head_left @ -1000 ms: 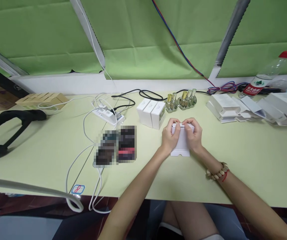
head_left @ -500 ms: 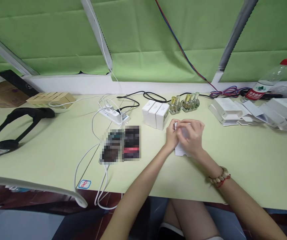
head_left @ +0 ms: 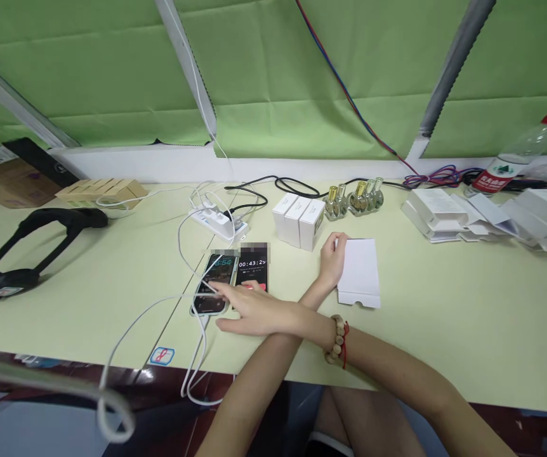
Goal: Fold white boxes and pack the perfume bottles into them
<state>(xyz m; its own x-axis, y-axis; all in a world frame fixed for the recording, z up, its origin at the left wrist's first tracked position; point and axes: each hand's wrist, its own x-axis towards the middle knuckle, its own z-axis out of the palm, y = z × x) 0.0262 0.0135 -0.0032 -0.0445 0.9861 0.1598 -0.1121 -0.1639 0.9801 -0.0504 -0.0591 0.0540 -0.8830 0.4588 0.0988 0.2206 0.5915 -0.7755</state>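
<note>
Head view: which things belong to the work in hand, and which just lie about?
Likely in use: white carton by the left hand; phones by the right hand; probably white boxes, glass bottles.
Seemingly lying about: red-capped bottle, power strip, tan boxes.

Piled cartons (head_left: 438, 212), glass bottles (head_left: 360, 202) and a power strip (head_left: 212, 219) on a table (head_left: 454, 317) suggest a workshop.

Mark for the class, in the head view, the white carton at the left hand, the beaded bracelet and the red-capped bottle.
White carton (head_left: 360, 270): head view, middle of its broad face.
Beaded bracelet (head_left: 338, 340): head view, on its beads.
Red-capped bottle (head_left: 500, 171): head view, on its label.
</note>
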